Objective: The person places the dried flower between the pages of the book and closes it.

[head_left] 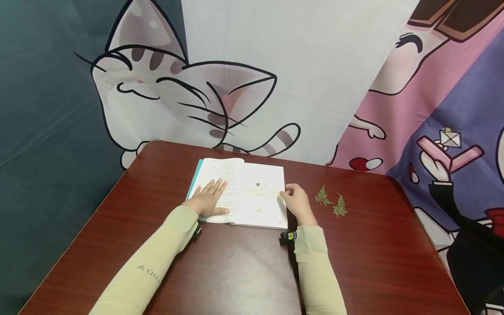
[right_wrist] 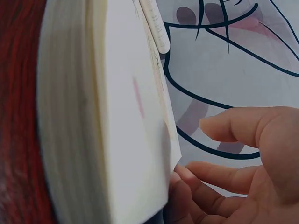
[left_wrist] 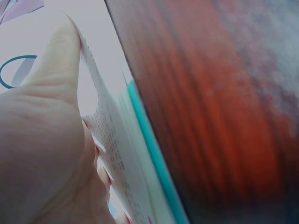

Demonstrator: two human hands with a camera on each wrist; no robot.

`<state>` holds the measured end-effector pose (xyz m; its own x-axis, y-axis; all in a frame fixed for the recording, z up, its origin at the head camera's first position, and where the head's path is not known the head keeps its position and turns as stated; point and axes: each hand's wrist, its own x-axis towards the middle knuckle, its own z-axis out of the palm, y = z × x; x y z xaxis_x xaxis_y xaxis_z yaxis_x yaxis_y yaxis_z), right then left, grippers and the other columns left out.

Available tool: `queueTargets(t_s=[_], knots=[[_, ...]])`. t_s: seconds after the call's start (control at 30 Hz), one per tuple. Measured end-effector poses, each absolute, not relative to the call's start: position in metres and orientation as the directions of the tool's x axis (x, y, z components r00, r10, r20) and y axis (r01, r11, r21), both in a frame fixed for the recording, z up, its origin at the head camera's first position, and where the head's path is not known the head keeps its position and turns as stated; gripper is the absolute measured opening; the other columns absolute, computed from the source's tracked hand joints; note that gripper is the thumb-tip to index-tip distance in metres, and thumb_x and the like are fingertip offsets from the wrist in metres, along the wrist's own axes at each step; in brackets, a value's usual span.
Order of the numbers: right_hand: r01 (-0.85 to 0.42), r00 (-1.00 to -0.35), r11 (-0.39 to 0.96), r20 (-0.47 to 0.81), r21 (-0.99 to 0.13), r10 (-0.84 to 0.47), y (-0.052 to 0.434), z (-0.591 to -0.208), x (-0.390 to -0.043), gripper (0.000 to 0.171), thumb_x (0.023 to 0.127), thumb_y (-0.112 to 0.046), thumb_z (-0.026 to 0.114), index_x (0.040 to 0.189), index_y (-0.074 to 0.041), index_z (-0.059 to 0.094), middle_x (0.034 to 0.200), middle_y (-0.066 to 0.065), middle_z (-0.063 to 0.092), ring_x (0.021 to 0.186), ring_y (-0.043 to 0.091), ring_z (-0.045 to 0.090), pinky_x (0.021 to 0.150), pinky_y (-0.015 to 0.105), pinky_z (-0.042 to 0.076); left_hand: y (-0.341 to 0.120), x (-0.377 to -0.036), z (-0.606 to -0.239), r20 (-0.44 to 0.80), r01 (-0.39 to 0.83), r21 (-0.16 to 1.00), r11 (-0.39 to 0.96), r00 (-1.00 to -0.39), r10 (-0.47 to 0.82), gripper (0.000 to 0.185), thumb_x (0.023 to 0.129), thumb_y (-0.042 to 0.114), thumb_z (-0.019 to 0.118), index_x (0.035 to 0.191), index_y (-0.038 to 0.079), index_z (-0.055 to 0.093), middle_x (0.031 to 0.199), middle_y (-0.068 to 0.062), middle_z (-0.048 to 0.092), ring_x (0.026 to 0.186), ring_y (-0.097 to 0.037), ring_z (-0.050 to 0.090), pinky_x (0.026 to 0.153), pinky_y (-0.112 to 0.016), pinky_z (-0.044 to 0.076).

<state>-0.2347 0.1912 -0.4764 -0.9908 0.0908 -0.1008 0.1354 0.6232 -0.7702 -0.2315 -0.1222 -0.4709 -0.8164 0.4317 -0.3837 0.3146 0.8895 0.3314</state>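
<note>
An open book (head_left: 252, 197) with a teal cover edge (left_wrist: 154, 154) lies on a dark red table (head_left: 236, 271). My left hand (head_left: 208, 199) rests flat on the left page with its fingers spread and straight; the left wrist view shows the left hand (left_wrist: 42, 140) against the pages (left_wrist: 121, 154). My right hand (head_left: 295, 199) sits at the book's right edge with its fingers loosely curled. In the right wrist view its fingertips (right_wrist: 184, 175) touch the edge of the page block (right_wrist: 93, 130), and the thumb stays off it. Two small green fern leaves (head_left: 322, 196) (head_left: 340, 205) lie just right of that hand.
A cloth backdrop with a cartoon cat (head_left: 177, 87) hangs behind the table's far edge. More cartoon cloth (head_left: 453, 131) hangs at the right. Bare tabletop spreads in front of the book and to its left.
</note>
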Motion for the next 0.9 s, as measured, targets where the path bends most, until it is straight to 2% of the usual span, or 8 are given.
queueTargets(t_s=[0.1,0.3,0.63,0.73,0.9], knots=[[0.145,-0.989,0.633,-0.123,-0.76,0.078,0.1906,-0.4765,-0.2343,0.051,0.098,-0.021,0.061,0.139,0.007,0.053,0.112,0.02,0.061,0.1,0.031,0.055,0.089,0.046,0.047,-0.1231,-0.2324,-0.4733,-0.387,0.308,0.336,0.89,-0.817,0.428,0.098,0.1,0.061,0.05,0.163,0.009,-0.003,0.17,-0.012,-0.01,0.155,-0.034,-0.01,0.121,-0.061,-0.003],[0.156,-0.987,0.587,-0.146,-0.794,0.065,0.1935,-0.4784,-0.2346,0.048,0.099,-0.02,0.06,0.138,0.007,0.056,0.124,0.024,0.063,0.11,0.033,0.058,0.094,0.048,0.05,-0.1232,-0.2309,-0.4722,-0.37,0.311,0.357,0.881,-0.819,0.439,0.098,0.099,0.061,0.052,0.164,0.007,0.001,0.17,-0.014,-0.006,0.155,-0.036,-0.007,0.121,-0.062,-0.003],[0.136,-0.99,0.577,-0.131,-0.806,0.052,0.1961,-0.4797,-0.2355,0.045,0.1,-0.021,0.059,0.137,0.005,0.058,0.126,0.023,0.063,0.113,0.033,0.059,0.094,0.048,0.051,-0.1245,-0.2328,-0.4764,-0.378,0.309,0.347,0.886,-0.818,0.433,0.1,0.098,0.065,0.05,0.164,0.011,-0.002,0.17,-0.011,-0.01,0.155,-0.033,-0.01,0.121,-0.059,-0.005],[0.128,-0.992,0.574,-0.108,-0.809,0.069,0.1951,-0.4768,-0.2348,0.042,0.1,-0.019,0.06,0.136,0.003,0.06,0.122,0.022,0.064,0.108,0.031,0.059,0.09,0.045,0.052,-0.1257,-0.2349,-0.48,-0.375,0.311,0.35,0.883,-0.818,0.437,0.101,0.097,0.066,0.049,0.164,0.012,-0.003,0.17,-0.01,-0.01,0.155,-0.032,-0.011,0.121,-0.06,-0.005],[0.108,-0.992,0.556,-0.057,-0.824,0.108,0.1937,-0.4727,-0.2339,0.039,0.096,-0.011,0.065,0.132,0.001,0.062,0.103,0.016,0.063,0.09,0.026,0.058,0.072,0.034,0.05,-0.1251,-0.2351,-0.479,-0.372,0.315,0.346,0.884,-0.819,0.437,0.099,0.099,0.063,0.05,0.163,0.011,-0.004,0.17,-0.011,-0.01,0.155,-0.033,-0.011,0.121,-0.06,-0.004]])
